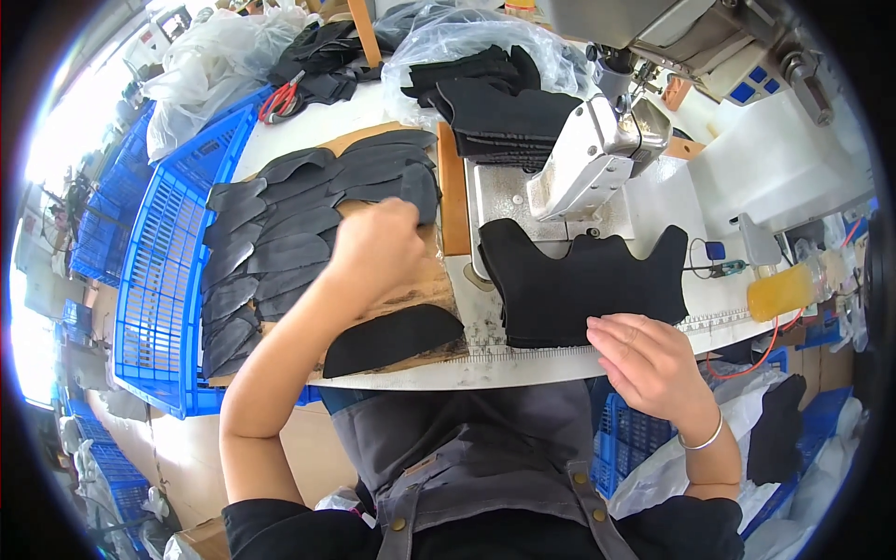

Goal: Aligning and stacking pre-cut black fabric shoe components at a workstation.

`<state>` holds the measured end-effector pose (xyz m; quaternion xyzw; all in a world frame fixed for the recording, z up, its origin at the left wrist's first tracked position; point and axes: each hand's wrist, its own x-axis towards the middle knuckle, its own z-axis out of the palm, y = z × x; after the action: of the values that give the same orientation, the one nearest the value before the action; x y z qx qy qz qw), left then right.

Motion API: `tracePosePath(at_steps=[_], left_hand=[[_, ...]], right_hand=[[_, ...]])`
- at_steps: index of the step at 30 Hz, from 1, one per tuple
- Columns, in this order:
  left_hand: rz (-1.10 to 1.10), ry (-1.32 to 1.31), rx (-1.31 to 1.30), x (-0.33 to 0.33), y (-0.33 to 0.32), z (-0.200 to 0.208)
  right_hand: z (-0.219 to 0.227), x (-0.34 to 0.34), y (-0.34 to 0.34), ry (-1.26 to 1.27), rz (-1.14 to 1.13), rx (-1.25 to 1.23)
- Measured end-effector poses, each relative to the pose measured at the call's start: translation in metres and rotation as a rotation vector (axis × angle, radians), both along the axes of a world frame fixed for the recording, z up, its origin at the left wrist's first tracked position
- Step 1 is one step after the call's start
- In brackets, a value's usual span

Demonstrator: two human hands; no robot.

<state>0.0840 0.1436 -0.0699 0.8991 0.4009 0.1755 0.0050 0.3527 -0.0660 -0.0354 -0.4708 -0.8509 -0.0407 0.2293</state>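
Left hand (378, 250): fingers bent in, tips down at the near edge of the overlapping dark pieces (289, 224); tips hidden by the hand, cannot tell if a piece is pinched. Right hand (649, 362): fingers straight and loose, not clenched, tips on the lower right edge of the black cloth stack (583, 289); bracelet (705, 435) on that wrist. Stack lies flat at the table's front edge, wavy side facing the sewing machine (588, 159). Dark pieces sit in rows on a brown board (425, 285), left of the stack; 1 curved black piece (397, 342) apart from the rows, at the board's front. Ruler strip (719, 317) runs along the table (439, 375) edge. Farther out: folded black cloths (504, 110) beyond the machine's plate, clear plastic bag (401, 79) around them, red-handled scissors (282, 99) far left, blue basket (173, 271) left of the board, yellow bottle (780, 294) on the right
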Motion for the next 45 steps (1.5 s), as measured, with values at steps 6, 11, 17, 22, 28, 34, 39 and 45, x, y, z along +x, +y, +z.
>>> tracePosePath(at_steps=[6,11,17,22,28,34,39,45], left_hand=[[0.066,-0.525,-0.523,-0.026,-0.012,0.079],[-0.596,-0.673,-1.244,0.004,-0.053,0.106],[-0.425,-0.584,-1.348,0.04,-0.06,0.097],[-0.263,-0.616,-1.535,0.082,-0.06,0.06],[-0.311,-0.21,-0.903,0.115,-0.078,0.029],[-0.336,-0.187,-0.76,0.117,-0.073,0.023],[-0.324,-0.159,-1.022,0.117,-0.064,0.028],[-0.296,-0.121,-1.088,0.117,-0.062,0.031]], right_hand=[[0.014,-0.009,0.024,0.232,0.015,0.059],[0.031,-0.029,0.061,0.806,0.252,-0.44],[0.035,0.012,0.057,1.065,0.06,-1.091],[0.034,0.048,0.045,0.728,-0.218,-1.018],[0.022,0.056,0.038,0.531,-0.351,-1.013],[0.013,0.053,0.038,0.431,-0.383,-0.892],[0.007,0.053,0.039,0.374,-0.377,-0.832],[0.008,0.05,0.038,0.355,-0.402,-0.82]])
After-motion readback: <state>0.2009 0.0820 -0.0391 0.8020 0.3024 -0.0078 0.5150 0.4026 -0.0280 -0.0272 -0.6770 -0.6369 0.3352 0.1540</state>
